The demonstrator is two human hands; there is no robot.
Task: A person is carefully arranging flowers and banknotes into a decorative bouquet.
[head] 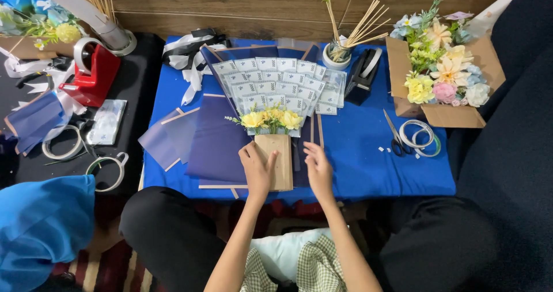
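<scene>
A bouquet lies flat on the blue table cover [368, 154]: a fan of pale banknotes in clear sleeves [276, 84], yellow artificial flowers [271, 119] at its neck, and a brown paper-wrapped handle [280, 154]. My left hand [257, 171] rests on the handle's left side. Just right of the handle, my right hand [318, 168] lies flat on dark blue wrapping paper. Sheets of navy wrapping paper [216, 142] spread under and left of the bouquet.
Scissors [395, 135] and tape rolls [420, 136] lie to the right, near a cardboard box of artificial flowers [440, 79]. A cup of wooden sticks [337, 53] and a black tape dispenser [363, 73] stand behind. A red tape dispenser [92, 73] and rolls sit left.
</scene>
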